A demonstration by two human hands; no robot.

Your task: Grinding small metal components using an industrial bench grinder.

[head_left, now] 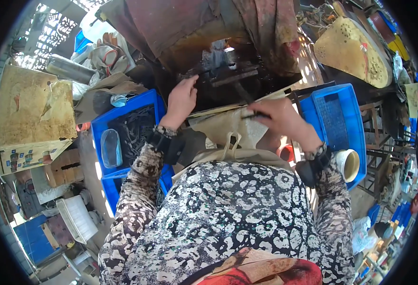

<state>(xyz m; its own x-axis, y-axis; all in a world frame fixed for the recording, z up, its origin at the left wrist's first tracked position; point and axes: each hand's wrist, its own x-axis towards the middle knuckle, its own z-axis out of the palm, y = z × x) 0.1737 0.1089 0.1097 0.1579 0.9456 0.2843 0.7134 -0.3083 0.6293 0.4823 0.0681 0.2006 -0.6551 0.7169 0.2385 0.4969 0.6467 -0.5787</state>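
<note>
Right hand (pixel 279 118), just right of centre frame: grip closed tight, fingers pinched around a thin dark metal rod (pixel 252 115) whose short tip pokes out to the left of the knuckles. The rod looks slim, straight and blackened, dull rather than shiny.

Left hand (pixel 182 99), up and left of centre: fingers spread and loose, fingertips resting on the edge of a dark, greasy machine bed (pixel 228 71); nothing is clasped in that grip. The bed is sooty black metal, with flat bars lying across it and a rusty brown hood above at top centre.

Between the hands lies a pale, creased sheet of sacking (pixel 228 128), rough and dusty.

Moving out, at left of centre sits a blue plastic crate (pixel 149 99), hard-edged and rectangular, filled with a tangle of dark metal pieces; a clear plastic bottle (pixel 111 148) lies on its near rim. At right of centre, another blue plastic crate (pixel 346 114) with a gridded floor, and a cream roll of tape (pixel 350 164) at its lower corner.

Upper left: a worn, stained cardboard box (pixel 31 109). Upper right: a yellowish perforated sheet (pixel 353 50), curved and dotted with small holes.

Both forearms wear patterned black-and-white sleeves with dark wrist straps.
</note>
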